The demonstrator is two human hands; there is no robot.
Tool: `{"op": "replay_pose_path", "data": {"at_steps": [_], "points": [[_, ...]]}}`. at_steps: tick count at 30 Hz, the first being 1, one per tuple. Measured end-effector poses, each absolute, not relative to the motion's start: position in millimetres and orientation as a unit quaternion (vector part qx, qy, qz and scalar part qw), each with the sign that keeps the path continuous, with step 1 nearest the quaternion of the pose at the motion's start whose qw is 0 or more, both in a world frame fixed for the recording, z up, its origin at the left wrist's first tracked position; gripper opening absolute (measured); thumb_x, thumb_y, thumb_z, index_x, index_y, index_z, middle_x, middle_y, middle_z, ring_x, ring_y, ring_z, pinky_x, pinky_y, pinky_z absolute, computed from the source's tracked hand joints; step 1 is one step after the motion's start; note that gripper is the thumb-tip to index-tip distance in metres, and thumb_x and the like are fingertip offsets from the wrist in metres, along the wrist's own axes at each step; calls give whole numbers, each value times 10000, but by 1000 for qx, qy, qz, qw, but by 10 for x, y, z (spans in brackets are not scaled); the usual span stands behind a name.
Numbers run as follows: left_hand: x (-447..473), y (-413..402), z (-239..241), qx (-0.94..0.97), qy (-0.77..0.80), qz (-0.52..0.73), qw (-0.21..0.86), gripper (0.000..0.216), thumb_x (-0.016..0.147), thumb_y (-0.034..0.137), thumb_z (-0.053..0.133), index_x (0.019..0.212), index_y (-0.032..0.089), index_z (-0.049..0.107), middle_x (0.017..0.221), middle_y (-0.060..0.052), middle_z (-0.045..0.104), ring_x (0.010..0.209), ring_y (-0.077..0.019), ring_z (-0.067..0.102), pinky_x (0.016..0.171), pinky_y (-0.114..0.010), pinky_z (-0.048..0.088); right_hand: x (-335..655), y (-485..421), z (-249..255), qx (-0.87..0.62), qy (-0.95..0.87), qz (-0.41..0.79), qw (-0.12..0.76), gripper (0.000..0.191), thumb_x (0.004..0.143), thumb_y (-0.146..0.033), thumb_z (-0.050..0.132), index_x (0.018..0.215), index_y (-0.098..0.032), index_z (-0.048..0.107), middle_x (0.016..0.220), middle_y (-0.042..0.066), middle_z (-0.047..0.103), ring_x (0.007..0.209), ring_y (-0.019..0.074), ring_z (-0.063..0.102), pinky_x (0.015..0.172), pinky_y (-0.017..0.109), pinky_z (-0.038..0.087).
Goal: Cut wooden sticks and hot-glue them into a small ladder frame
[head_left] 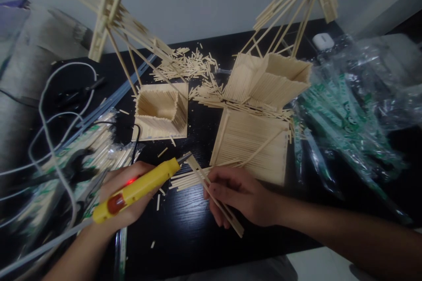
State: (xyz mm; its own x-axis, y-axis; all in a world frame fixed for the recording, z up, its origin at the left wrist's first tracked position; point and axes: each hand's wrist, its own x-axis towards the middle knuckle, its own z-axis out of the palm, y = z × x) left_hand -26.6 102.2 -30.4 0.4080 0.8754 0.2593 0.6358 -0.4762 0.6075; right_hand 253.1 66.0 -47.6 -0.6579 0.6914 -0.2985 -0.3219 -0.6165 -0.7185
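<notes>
No lettering legible. Clear plastic wrappers (349, 109), right: green print, blurred, unreadable. Stick packets (99, 142), left: green print, likewise unreadable. White case (323, 42), far right: faint dark mark, too small to read.

You have two open-topped pale wooden-stick boxes (277, 87), one behind your single flat, square pale-wood panel (253, 140), one to its left. Also left, you have one yellow, metal-tipped corded tool (141, 188) and one slim pale-wood frame (194, 163).

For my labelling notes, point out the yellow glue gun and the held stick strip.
Yellow glue gun (142, 187): head view, middle of its body.
Stick strip (217, 202): head view, its left rail.
</notes>
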Motion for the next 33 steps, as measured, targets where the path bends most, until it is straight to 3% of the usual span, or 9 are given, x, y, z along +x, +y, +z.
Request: {"op": "replay_pose_path", "data": {"at_steps": [7,13,19,26,33], "points": [[-264,960,-329,806,457,277,255,21,914,266,697,911,274,678,729,26,736,498,-118,637,467,-256,480,2529,668,-444,-300,-329,841,307,393,1005,-549,664,914,-171,608,643,-29,661,480,72,566,476,167,478],[-261,1048,-282,809,470,283,212,114,887,303,731,821,259,649,561,82,647,374,-80,549,351,-200,368,2533,673,-446,-297,-332,839,313,383,1014,-535,656,904,-173,596,652,-26,661,493,75,571,476,168,477],[-245,1028,-296,821,419,289,258,59,869,200,722,883,249,693,651,50,714,433,-75,601,431,-193,448,2532,682,-446,-290,-317,851,303,406,994,-560,678,909,-169,606,640,-29,663,475,72,571,468,162,477],[-293,1039,-296,813,473,265,212,99,886,298,725,826,269,652,536,87,630,360,-89,550,346,-201,393,2555,729,-516,-229,-264,894,279,404,976,-555,712,912,-167,619,619,-31,668,449,80,576,439,161,459],[-271,1014,-348,820,435,286,239,42,900,254,707,914,277,674,631,53,692,448,-109,619,416,-225,448,2553,738,-570,-197,-246,904,288,364,999,-518,703,930,-170,623,625,-38,665,443,76,568,446,159,466]]}}
